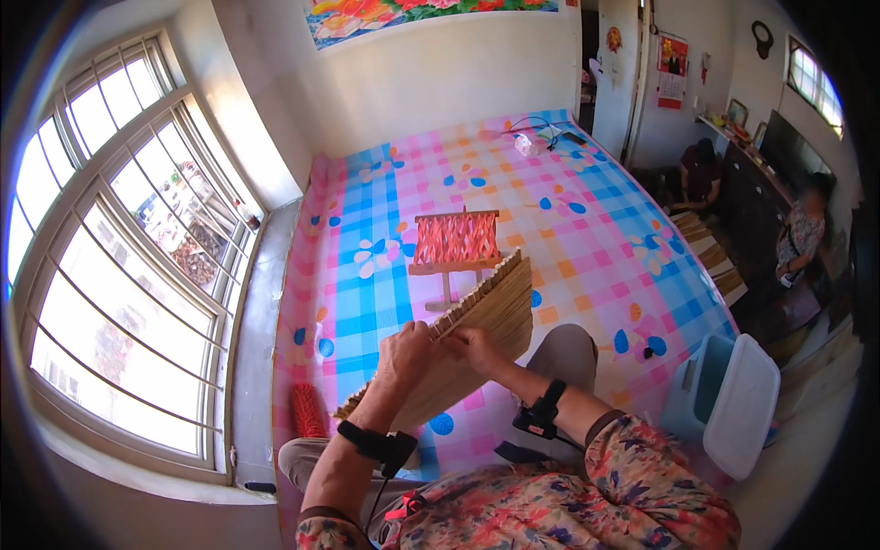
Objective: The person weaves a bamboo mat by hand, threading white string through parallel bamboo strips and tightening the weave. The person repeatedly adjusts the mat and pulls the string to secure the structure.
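Note:
In the head view a stiff straw-coloured mat of straight stalks [495,321], with a bound, ridged top edge, slants across my lap. My left hand [403,353] is closed on that top edge near its middle. Just right of it my right hand [467,344] pinches the mat close to the same edge; some fingertips are hidden. Behind the mat a small wooden stand [445,289] holds red strands [456,236] strung between bars. A red bundle of strands [306,411] lies by my left knee.
I sit on a checked sheet [367,211] beside a barred window [124,275]. An open plastic box [742,394] stands at the right edge. Two other people [701,174] [802,238] sit beyond it near striped stalk material [710,257]. A cable and small items [536,137] lie at the back.

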Demonstrator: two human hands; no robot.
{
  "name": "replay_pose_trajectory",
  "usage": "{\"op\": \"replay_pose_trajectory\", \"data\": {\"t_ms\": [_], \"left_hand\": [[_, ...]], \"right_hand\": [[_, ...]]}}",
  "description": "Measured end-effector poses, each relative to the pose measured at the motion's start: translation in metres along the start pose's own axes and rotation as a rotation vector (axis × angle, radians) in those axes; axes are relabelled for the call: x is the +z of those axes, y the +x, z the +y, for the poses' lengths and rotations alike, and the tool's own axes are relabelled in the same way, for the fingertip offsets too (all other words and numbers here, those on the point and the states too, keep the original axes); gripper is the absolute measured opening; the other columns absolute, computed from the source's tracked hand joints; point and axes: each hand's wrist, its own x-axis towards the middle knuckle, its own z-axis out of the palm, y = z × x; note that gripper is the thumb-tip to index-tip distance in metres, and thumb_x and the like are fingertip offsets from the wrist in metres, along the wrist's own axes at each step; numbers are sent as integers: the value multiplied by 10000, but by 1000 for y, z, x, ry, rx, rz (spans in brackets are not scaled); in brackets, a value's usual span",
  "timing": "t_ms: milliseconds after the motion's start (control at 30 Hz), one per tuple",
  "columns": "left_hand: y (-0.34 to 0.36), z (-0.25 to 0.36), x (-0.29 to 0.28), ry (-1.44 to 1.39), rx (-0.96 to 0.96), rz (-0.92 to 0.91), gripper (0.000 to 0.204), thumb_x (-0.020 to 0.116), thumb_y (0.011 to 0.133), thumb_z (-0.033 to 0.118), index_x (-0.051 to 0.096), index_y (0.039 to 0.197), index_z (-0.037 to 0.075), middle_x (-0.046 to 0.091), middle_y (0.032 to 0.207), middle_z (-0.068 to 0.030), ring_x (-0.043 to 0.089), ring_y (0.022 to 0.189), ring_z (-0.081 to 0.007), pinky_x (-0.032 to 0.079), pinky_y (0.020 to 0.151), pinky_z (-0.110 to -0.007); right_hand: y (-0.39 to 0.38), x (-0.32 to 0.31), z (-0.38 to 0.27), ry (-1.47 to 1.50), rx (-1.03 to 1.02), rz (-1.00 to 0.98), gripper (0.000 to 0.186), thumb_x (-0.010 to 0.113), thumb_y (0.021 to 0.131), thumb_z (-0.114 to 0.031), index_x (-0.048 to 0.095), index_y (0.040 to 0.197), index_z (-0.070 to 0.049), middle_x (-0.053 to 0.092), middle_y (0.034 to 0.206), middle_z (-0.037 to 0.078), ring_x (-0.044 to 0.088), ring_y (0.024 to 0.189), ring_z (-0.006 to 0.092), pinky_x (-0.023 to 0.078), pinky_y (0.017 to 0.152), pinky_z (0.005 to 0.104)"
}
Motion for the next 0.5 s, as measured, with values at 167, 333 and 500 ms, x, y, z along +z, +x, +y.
{"op": "replay_pose_trajectory", "data": {"t_ms": [167, 333, 500], "left_hand": [[-12, -5, 12, -82, -68, 32, 287, 695, 835, 293, 595, 891, 31, 648, 950, -177, 647, 853, -393, 518, 727, -489], [-24, -6, 25, -69, -149, 48, 281, 659, 865, 281, 581, 928, 19, 632, 978, -193, 644, 859, -406, 527, 716, -490], [-33, -10, 37, -93, -190, 30, 290, 673, 860, 266, 565, 947, 10, 621, 1004, -213, 629, 890, -430, 514, 733, -504]], "right_hand": [[8, -3, -1, -143, -6, -133, 257, 624, 917, -261, 688, 927, -12, 680, 783, 135, 653, 723, 182, 501, 669, 355], [6, 8, 7, -275, -91, -131, 236, 629, 901, -243, 682, 899, -14, 678, 782, 168, 668, 716, 223, 508, 674, 370], [4, 19, 15, -217, -49, -153, 214, 626, 886, -217, 673, 871, -9, 676, 799, 183, 676, 749, 253, 508, 690, 395]]}}
